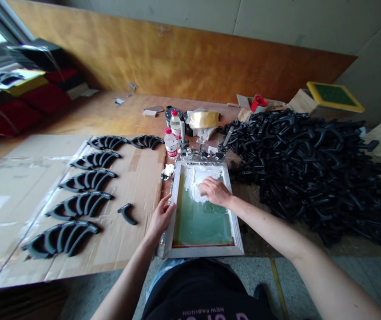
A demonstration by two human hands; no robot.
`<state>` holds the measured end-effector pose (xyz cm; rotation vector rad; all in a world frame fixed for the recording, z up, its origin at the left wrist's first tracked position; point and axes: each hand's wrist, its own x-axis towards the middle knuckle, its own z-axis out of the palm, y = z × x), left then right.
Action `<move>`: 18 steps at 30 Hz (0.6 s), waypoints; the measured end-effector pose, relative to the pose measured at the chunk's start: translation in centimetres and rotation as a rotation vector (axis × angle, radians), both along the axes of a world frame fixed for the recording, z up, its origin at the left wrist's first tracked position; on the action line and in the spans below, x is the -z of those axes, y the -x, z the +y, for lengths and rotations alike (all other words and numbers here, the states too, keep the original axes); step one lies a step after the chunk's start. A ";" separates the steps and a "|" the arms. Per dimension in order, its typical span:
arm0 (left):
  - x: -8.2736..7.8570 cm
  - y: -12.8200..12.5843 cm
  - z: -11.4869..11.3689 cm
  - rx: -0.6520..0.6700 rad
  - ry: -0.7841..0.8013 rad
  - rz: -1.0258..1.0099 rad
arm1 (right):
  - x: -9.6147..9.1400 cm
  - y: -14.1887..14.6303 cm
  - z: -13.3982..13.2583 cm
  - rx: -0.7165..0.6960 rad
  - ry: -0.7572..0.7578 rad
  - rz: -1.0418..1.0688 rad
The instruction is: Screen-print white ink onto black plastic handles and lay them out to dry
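Observation:
A metal-framed printing screen (177, 222) with green mesh lies flat at the table's front edge, white ink smeared across its far end. My right hand (214, 191) rests on the mesh near the white ink, fingers closed over something I cannot make out. My left hand (160, 218) grips the screen's left frame rail. A single curved black plastic part (127, 214) lies on the cardboard (137, 178) just left of the screen.
Rows of curved black parts (80, 204) are laid out on the cardboard at left. A big heap of the same black parts (310, 164) fills the right side. Two small bottles (171, 143), a tape roll (204, 119) and a framed screen on a box (334, 95) stand behind.

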<state>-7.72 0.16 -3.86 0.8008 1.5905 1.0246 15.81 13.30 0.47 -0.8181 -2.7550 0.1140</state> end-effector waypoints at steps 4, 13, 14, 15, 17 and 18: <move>-0.2 0.1 0.0 0.001 -0.020 -0.016 | -0.1 -0.2 -0.3 -0.077 0.075 0.041; -7.5 0.5 0.5 -0.009 -0.100 0.047 | -5.0 -1.7 9.1 0.510 0.071 0.234; -8.4 0.6 0.9 -0.017 -0.124 0.042 | -4.9 -3.2 9.6 0.592 0.067 0.289; -9.2 0.6 1.6 -0.025 -0.150 0.011 | -4.6 -4.6 9.8 0.680 0.079 0.346; -10.6 0.5 3.4 -0.064 -0.255 -0.096 | -3.3 -7.1 9.2 0.811 0.161 0.433; -11.1 0.4 4.4 -0.083 -0.330 -0.144 | -2.3 -7.8 8.5 0.826 0.220 0.455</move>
